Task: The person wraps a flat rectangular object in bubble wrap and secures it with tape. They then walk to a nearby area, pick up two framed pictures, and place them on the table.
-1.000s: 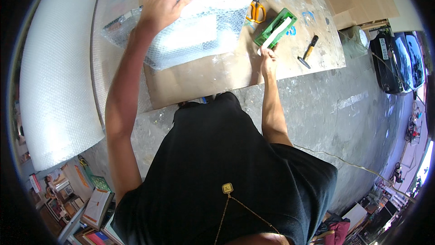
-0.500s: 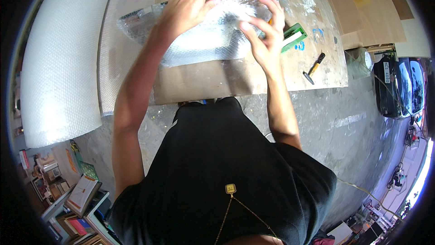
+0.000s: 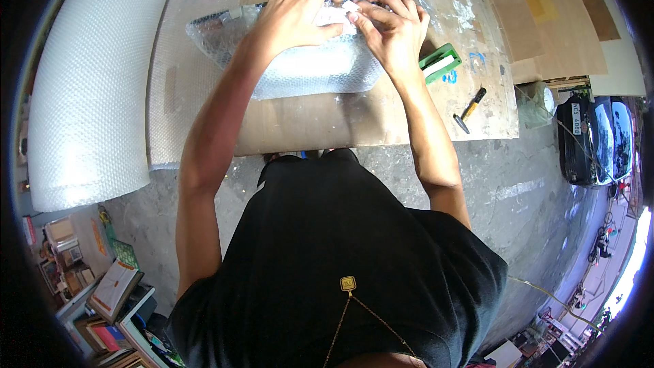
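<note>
From where I stand I count two hands, one left (image 3: 294, 17) and one right (image 3: 400, 33); one bubble-wrapped parcel (image 3: 320, 72); one worktop (image 3: 293, 123); one green tape dispenser (image 3: 440, 63); one hammer (image 3: 471, 107); one big bubble-wrap roll (image 3: 88, 96); one dark car (image 3: 575, 147); one pendant (image 3: 348, 283); one black shirt (image 3: 334, 238).

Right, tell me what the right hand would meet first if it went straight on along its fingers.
Most likely the left hand: the right hand points its fingers leftward across the bubble-wrapped package toward it. Depth is unclear, so it might catch the package first.
</note>
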`<action>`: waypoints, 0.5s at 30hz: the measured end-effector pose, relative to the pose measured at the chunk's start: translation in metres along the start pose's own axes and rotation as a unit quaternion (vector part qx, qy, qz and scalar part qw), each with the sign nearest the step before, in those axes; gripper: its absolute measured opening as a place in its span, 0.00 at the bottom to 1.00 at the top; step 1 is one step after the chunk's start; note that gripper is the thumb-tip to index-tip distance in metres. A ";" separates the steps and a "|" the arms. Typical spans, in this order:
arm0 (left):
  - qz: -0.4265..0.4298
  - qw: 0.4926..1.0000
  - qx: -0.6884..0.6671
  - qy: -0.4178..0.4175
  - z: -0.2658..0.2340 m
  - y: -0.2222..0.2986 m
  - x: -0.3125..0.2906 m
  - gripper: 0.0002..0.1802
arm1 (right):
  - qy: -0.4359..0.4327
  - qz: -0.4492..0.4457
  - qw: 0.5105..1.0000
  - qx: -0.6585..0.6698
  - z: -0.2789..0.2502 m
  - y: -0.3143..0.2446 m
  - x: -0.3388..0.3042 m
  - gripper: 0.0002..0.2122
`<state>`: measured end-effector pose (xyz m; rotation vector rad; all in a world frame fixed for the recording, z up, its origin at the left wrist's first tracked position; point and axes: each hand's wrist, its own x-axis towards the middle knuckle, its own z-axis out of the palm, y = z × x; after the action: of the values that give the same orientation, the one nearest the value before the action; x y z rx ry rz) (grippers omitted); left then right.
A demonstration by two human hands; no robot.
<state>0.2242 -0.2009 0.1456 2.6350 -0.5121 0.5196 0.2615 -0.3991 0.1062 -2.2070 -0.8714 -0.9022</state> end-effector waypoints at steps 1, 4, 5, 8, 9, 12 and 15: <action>0.003 1.000 -0.007 0.022 0.004 0.000 0.001 0.19 | -0.003 -0.006 1.000 -0.003 0.000 0.001 0.002 0.10; 0.044 0.999 0.000 0.031 0.005 0.002 0.003 0.21 | -0.015 -0.017 1.000 -0.002 -0.002 0.006 0.003 0.11; 0.062 0.998 0.008 0.025 0.004 0.002 0.003 0.21 | -0.013 -0.035 0.999 -0.012 -0.002 0.008 0.004 0.11; 0.082 0.995 0.022 0.050 0.008 -0.001 0.005 0.16 | -0.018 -0.066 0.997 -0.024 -0.003 0.011 0.007 0.12; 0.097 0.993 0.031 0.065 0.011 -0.003 0.006 0.14 | -0.027 -0.060 0.998 -0.016 -0.002 0.011 0.007 0.13; 0.131 0.985 0.046 0.104 0.019 -0.007 0.012 0.10 | -0.039 -0.053 0.998 0.010 -0.002 0.012 0.011 0.14; 0.133 0.983 0.035 0.119 0.022 -0.004 0.016 0.09 | -0.035 -0.066 0.997 -0.012 -0.003 0.012 0.009 0.16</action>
<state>0.2461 -0.2122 0.1327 2.5334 -0.7859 0.9378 0.2745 -0.4055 0.1120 -2.2338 -1.0554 -0.9042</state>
